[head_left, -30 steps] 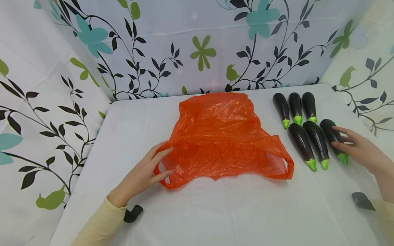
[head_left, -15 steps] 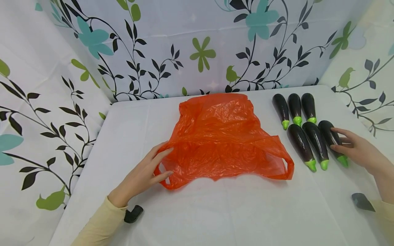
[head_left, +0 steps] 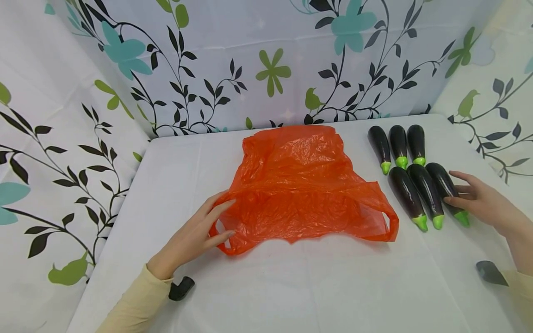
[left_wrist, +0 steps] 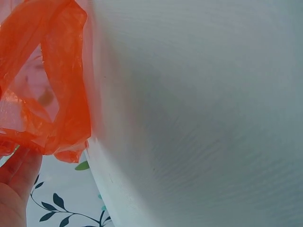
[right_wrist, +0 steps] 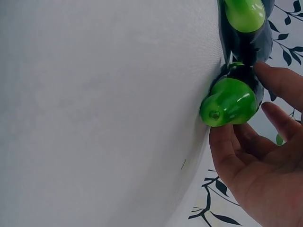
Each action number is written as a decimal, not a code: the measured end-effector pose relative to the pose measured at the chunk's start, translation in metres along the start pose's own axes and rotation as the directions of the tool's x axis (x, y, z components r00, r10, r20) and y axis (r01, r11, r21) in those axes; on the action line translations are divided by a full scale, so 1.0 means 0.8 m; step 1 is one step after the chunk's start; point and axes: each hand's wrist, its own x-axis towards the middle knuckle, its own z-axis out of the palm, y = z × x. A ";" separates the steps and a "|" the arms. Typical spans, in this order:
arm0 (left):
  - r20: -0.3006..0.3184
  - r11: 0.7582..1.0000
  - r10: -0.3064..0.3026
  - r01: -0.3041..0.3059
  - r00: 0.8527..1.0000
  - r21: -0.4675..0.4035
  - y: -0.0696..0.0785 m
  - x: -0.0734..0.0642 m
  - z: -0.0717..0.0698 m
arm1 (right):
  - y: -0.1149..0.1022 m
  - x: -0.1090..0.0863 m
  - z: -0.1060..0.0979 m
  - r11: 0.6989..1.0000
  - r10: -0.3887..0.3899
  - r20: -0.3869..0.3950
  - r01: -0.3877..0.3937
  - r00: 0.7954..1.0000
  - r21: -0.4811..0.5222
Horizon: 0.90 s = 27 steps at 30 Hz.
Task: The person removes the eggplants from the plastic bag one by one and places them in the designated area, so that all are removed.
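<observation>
An orange plastic carrier bag [head_left: 297, 162] lies spread on the white table, its two handles toward me. My left hand [head_left: 201, 226] rests on its left edge with extended, spread fingers beside the left handle loop. At right, several dark eggplants [head_left: 404, 192] with green stem ends lie in two rows. My right hand [head_left: 487, 203] is around the rightmost eggplant [head_left: 438, 178] of the near row, thumb over it and fingers along its right side. In the right wrist view, that eggplant's green stem end [right_wrist: 232, 104] faces the camera, and the fingers are bent about it.
The white table [head_left: 291, 291] has its far edge close to a leaf-patterned curtain [head_left: 270, 55], with more curtain at both sides. A dark wrist strap end [head_left: 181, 288] sits below the left cuff, and another dark piece [head_left: 491, 272] by the right wrist.
The rightmost near-row eggplant has shifted slightly left, closer to its neighbour, and my right hand moved left with it. My left hand and the bag have stayed in place.
</observation>
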 end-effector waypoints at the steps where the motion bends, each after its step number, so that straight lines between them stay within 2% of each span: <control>1: -0.001 1.000 0.001 -0.001 1.000 0.000 0.000 0.000 0.000 | 0.000 0.000 -0.001 1.000 0.006 0.004 -0.006 1.000 0.000; 12: -0.002 1.000 -0.001 0.001 1.000 -0.003 0.001 -0.001 -0.001 | 0.004 0.001 -0.004 0.999 0.044 -0.002 -0.044 0.999 -0.020; 20: -0.006 1.000 0.012 -0.013 1.000 -0.009 0.000 -0.001 0.000 | 0.008 0.002 -0.003 0.998 0.063 -0.022 -0.063 0.998 0.006; 27: 0.014 0.999 0.028 -0.027 1.000 -0.036 0.002 0.001 -0.007 | 0.002 0.002 -0.011 0.999 0.048 -0.061 -0.048 0.997 -0.003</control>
